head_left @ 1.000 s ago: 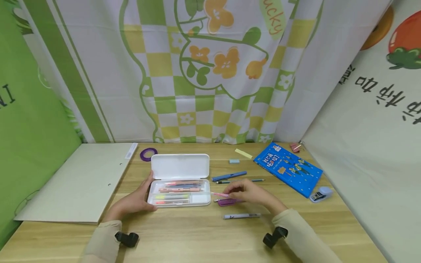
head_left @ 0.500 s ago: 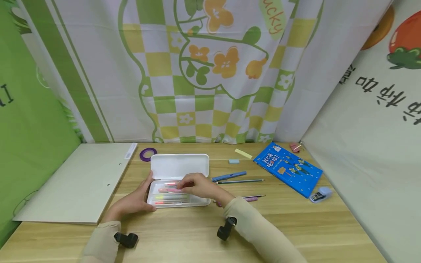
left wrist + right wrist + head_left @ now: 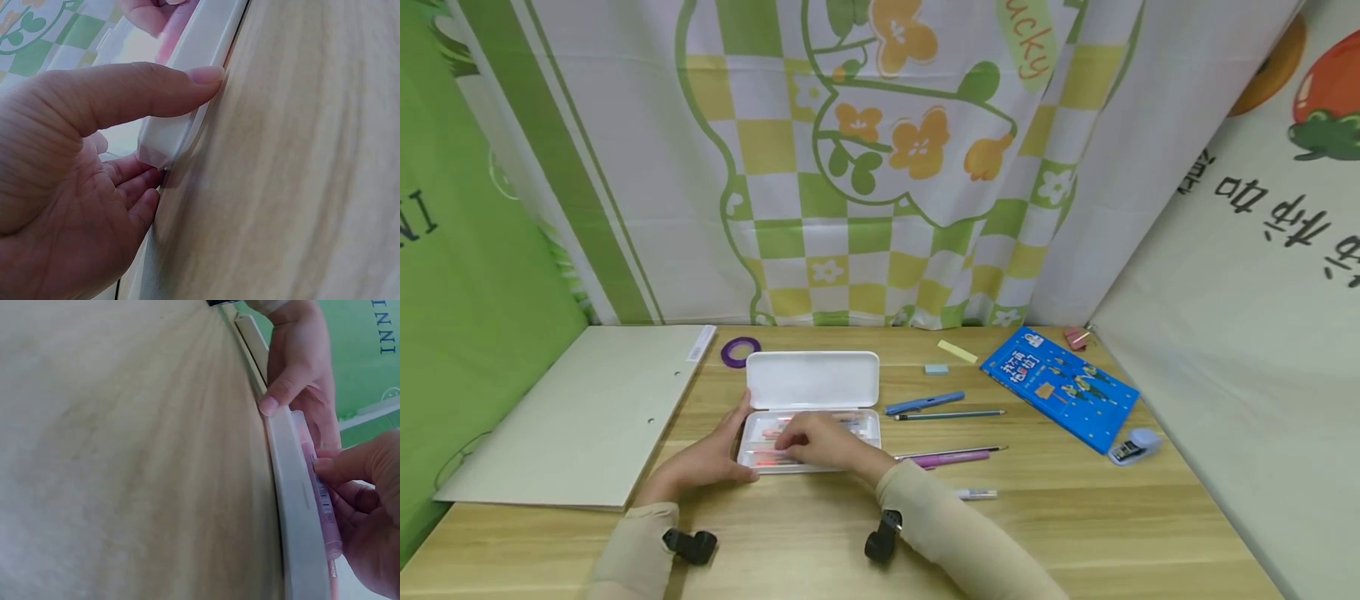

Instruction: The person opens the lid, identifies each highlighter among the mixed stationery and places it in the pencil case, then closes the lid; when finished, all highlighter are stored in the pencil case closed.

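An open white pencil case (image 3: pixel 812 380) lies on the table with several pens in its tray. My left hand (image 3: pixel 715 450) holds the tray's left end, the thumb along the front wall and the fingers round the side, as the left wrist view shows. Over the tray, my right hand (image 3: pixel 823 442) pinches a pink pen (image 3: pixel 322 503) between thumb and fingers. In the right wrist view this pen lies along the inside of the front wall, a barcode on its barrel. In the head view the right hand hides much of the tray.
Right of the case lie a blue pen (image 3: pixel 925 402), a pencil (image 3: pixel 951 415), a purple pen (image 3: pixel 951 458) and a white pen (image 3: pixel 977 494). Farther off are an eraser (image 3: pixel 936 369), a blue book (image 3: pixel 1063 387) and a stapler (image 3: pixel 1135 447). A large board (image 3: pixel 580 417) and purple tape (image 3: pixel 740 352) lie left.
My right hand has carried the pink pen left from the table into the tray, then shifted slightly toward the tray's front. My left hand has stayed on the case.
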`<state>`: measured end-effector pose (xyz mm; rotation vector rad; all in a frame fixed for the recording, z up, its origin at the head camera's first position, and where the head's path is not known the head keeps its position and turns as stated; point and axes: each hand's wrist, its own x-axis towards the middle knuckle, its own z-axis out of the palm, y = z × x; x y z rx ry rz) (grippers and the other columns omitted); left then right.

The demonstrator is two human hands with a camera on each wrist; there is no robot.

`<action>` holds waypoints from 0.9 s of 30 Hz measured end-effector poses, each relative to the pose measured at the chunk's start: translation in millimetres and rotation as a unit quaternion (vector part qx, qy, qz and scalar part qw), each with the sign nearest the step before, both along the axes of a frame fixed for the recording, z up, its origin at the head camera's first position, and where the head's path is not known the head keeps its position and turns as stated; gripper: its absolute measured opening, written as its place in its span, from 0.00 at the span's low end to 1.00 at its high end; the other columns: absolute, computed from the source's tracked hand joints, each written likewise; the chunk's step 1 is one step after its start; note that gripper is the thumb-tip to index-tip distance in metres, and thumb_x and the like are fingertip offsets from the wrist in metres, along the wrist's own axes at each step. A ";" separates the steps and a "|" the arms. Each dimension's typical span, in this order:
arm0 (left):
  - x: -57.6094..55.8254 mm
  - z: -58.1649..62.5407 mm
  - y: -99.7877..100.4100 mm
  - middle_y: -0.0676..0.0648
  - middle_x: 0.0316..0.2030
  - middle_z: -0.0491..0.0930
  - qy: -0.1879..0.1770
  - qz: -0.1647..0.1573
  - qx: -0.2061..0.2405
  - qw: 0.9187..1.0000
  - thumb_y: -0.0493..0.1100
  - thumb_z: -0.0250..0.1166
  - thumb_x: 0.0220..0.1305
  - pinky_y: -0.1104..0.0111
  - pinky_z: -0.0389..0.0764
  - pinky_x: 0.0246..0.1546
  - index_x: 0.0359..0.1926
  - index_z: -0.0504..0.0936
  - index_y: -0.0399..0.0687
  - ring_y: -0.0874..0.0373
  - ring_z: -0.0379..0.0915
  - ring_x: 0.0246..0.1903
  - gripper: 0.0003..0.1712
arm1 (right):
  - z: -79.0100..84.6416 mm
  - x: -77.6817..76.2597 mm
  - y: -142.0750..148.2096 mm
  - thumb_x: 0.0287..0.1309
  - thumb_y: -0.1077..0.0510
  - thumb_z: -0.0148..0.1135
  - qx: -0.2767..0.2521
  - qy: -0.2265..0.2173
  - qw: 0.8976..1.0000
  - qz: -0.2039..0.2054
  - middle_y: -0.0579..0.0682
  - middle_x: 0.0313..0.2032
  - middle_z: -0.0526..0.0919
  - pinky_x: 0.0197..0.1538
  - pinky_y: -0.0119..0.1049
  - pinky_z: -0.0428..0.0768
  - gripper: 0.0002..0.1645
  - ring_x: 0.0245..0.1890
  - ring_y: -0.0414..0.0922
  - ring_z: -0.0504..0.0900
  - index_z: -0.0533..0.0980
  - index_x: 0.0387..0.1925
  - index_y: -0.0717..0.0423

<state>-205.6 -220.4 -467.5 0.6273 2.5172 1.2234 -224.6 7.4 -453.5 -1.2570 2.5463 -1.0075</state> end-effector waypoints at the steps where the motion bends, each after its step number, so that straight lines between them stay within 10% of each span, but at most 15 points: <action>1: 0.0 0.1 -0.1 0.25 0.68 0.39 0.000 0.000 -0.002 1.000 0.40 0.75 0.45 0.38 0.39 0.64 0.71 0.22 0.38 0.28 0.31 0.67 0.73 | -0.1 1.0 -0.9 0.55 0.64 0.65 0.003 0.010 1.000 0.001 0.47 0.32 0.84 0.40 0.19 0.73 0.05 0.33 0.33 0.76 0.84 0.35 0.58; 10: 0.7 -0.5 -0.5 0.24 0.68 0.38 0.001 0.002 0.001 1.000 0.40 0.75 0.45 0.39 0.39 0.64 0.71 0.23 0.38 0.29 0.30 0.68 0.73 | -3.9 6.3 -3.9 0.54 0.65 0.65 0.001 0.055 0.998 -0.018 0.46 0.31 0.84 0.42 0.20 0.73 0.05 0.34 0.35 0.78 0.85 0.33 0.57; 17: 0.8 -2.7 -0.2 0.24 0.69 0.31 0.004 0.003 0.005 1.000 0.41 0.75 0.45 0.38 0.39 0.64 0.71 0.24 0.39 0.28 0.28 0.68 0.73 | -1.5 3.8 8.0 0.55 0.64 0.64 -0.087 -0.098 0.989 -0.065 0.48 0.37 0.84 0.45 0.24 0.75 0.07 0.38 0.33 0.77 0.84 0.36 0.59; 27: -0.6 -1.8 0.3 0.24 0.69 0.34 0.002 0.003 0.009 1.000 0.39 0.75 0.44 0.38 0.37 0.64 0.71 0.23 0.39 0.29 0.28 0.68 0.73 | 14.1 2.0 54.5 0.60 0.63 0.61 -0.214 -0.287 0.931 -0.073 0.58 0.46 0.82 0.48 0.37 0.79 0.15 0.43 0.42 0.80 0.79 0.45 0.69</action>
